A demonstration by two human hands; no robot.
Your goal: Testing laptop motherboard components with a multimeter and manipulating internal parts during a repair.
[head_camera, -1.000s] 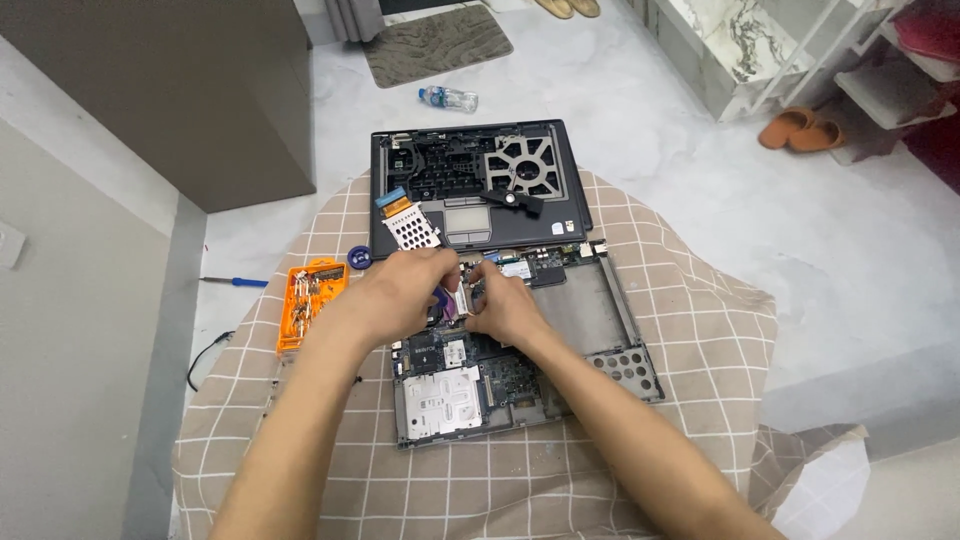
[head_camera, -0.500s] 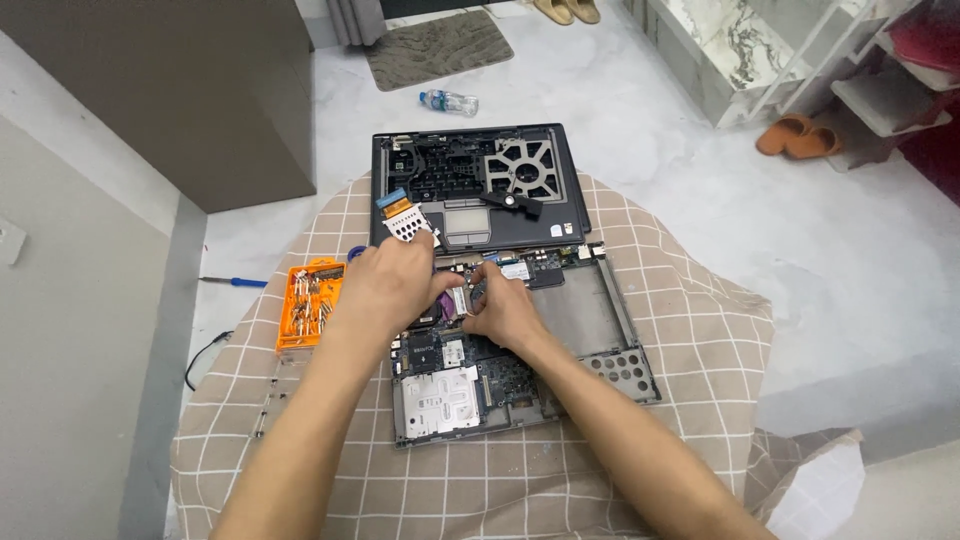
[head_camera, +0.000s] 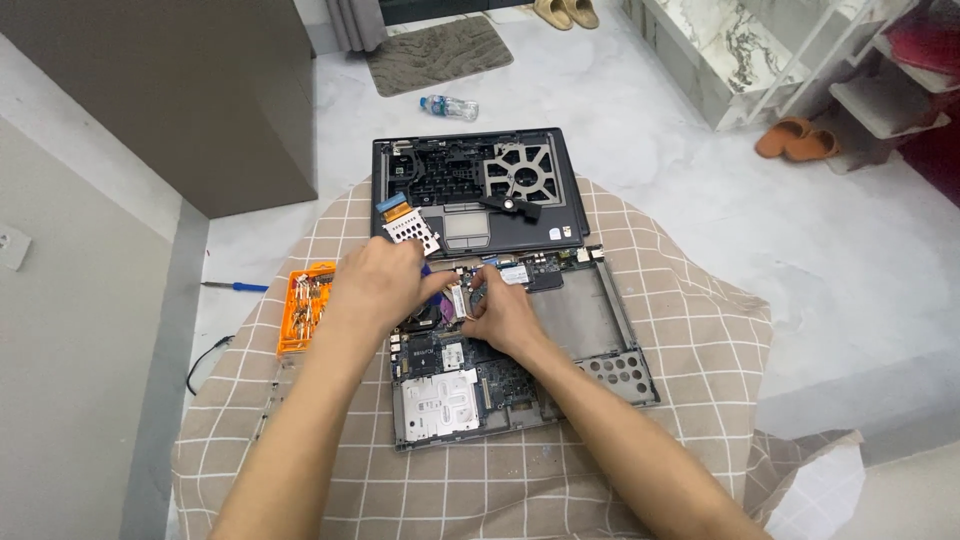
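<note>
An opened laptop base (head_camera: pixel 600 330) with its bare circuit board lies on a checked beige cloth (head_camera: pixel 700 300). My left hand (head_camera: pixel 380 285) and my right hand (head_camera: pixel 500 310) meet over the board's upper left part. Their fingertips pinch a small metal part (head_camera: pixel 458 298) there. What exactly the fingers grip is partly hidden. Behind the base lies the dark laptop top cover (head_camera: pixel 480 190) with its touchpad and fan opening. A small perforated metal bracket (head_camera: pixel 410 228) rests on the cover's left edge.
An orange screwdriver bit case (head_camera: pixel 305 308) sits at the cloth's left edge, with a blue screwdriver (head_camera: pixel 235 287) on the floor beyond it. A plastic bottle (head_camera: pixel 450 105) and a grey mat (head_camera: pixel 440 52) lie farther back. Sandals (head_camera: pixel 800 138) lie beside white shelves at right.
Both hands stay over the same spot on the board. The fingers have shifted only slightly around the small metal part.
</note>
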